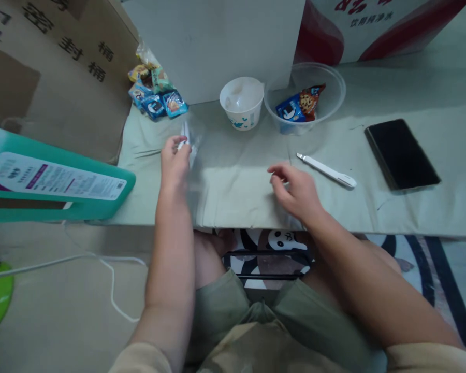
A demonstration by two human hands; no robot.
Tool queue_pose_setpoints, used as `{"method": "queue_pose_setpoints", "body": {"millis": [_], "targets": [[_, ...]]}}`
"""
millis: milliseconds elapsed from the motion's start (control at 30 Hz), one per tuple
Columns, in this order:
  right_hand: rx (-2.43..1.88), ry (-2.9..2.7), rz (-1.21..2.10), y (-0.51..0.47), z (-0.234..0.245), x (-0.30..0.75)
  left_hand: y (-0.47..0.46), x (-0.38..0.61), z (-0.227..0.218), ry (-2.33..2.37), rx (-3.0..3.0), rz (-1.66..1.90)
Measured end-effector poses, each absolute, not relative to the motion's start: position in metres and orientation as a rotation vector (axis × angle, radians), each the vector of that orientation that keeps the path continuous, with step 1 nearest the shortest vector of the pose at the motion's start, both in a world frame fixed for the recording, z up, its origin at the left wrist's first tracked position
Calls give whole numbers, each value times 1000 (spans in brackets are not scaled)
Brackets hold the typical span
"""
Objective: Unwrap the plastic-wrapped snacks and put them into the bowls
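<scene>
My left hand [176, 155] pinches a crinkled clear plastic wrapper [194, 140] with a whitish part at the fingertips; whether anything is inside is unclear. Thin dark strands lie on the cloth beside that hand. My right hand [293, 189] hovers over the table's front part, fingers loosely bent, thumb and index apart, nothing visible in them. Just to its right lies a white utility knife [326, 170]. Beyond the hands stand a white paper bowl [243, 106] with a leaf-like print and a clear plastic bowl [330, 101] holding blue and brown snack packets [300, 105].
Several small snack packets [154, 106] are heaped at the back left by a cardboard box [62, 77]. A green jug [62, 178] stands at the left edge. White [217, 41] and red-and-white [357, 36] boxes line the back. A black phone [402, 154] lies right.
</scene>
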State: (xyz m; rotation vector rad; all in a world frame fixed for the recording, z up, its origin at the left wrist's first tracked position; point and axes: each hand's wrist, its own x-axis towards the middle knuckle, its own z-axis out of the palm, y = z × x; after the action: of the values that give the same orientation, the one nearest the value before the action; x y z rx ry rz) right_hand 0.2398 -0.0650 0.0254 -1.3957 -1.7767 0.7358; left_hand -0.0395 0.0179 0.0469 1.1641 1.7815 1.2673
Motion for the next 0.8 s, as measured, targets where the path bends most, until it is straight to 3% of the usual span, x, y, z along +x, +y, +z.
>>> {"method": "queue_pose_setpoints", "body": {"millis": [167,267,333,533,800], "targets": [[-1731,-1700,242,-63,16,292,-30,-10,50,1162,773,1101],[-1792,-1622,177,-68,11,311,-37,1,38,914,726,939],[-1702,-1500,348,-73,10,308,-36,6,30,794,763,873],[-1262,-1071,1300,-74,8,261,-38,22,21,666,860,775],[-1183,-1053,1304,-62,1,242,-43,35,13,619,644,513]]}}
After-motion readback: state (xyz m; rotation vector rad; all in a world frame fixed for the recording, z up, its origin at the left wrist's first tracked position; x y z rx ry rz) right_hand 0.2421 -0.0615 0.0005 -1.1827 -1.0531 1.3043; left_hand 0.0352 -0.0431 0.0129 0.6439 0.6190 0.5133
